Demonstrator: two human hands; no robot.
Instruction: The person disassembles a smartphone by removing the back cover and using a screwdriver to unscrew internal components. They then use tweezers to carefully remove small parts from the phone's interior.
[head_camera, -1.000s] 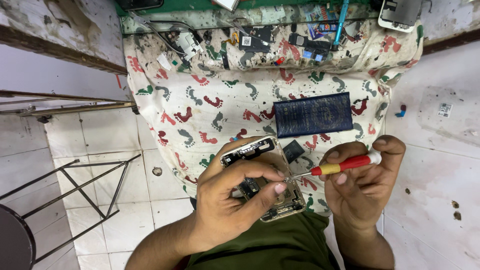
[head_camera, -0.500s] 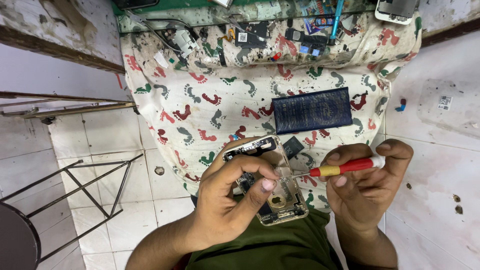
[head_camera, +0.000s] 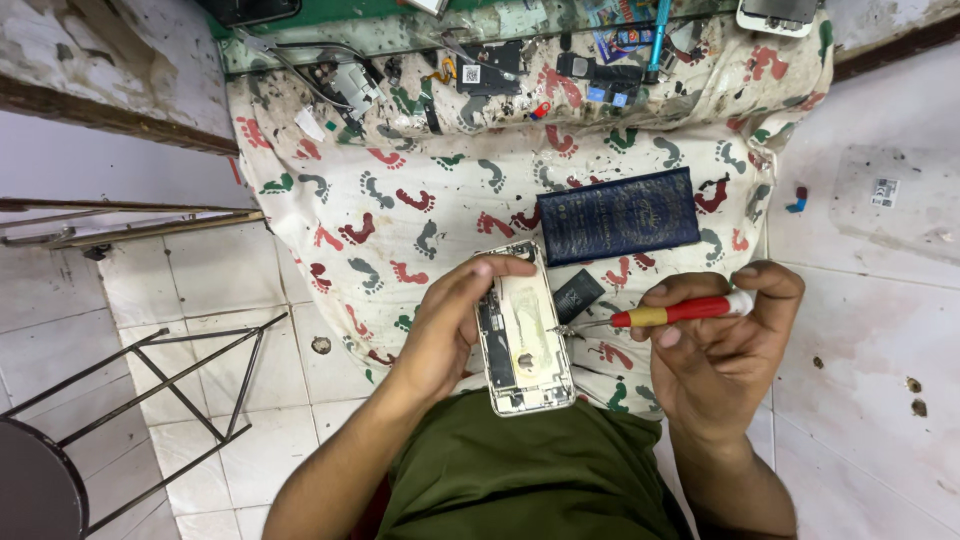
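- Here, seen from above, the left hand (head_camera: 440, 330) holds an opened phone body (head_camera: 524, 335) by its left edge, fingers curled over the top corner, grip closed on it
- The phone body lies face open, showing a pale inner plate and a dark strip of parts down its left side; it sits over the lower edge of the cloth, just above the person's green shirt (head_camera: 530, 470)
- The right hand (head_camera: 715, 345) pinches a small screwdriver (head_camera: 655, 315) with a red and yellow handle between thumb and fingers, grip closed on it
- The screwdriver's thin metal tip points left and meets the right edge of the phone body about midway down
- A cloth (head_camera: 400, 190) printed with red, green and grey footprints covers the tabletop and hangs toward the person
- A dark blue rectangular battery (head_camera: 618, 214) lies flat on the cloth, just above and to the right of the phone body
- A small black part (head_camera: 578, 292) lies between the battery and the screwdriver
- Loose phone parts, cables and small boards are scattered along the far edge of the cloth
- A metal stool frame (head_camera: 150, 380) stands on the pale tiled floor at left
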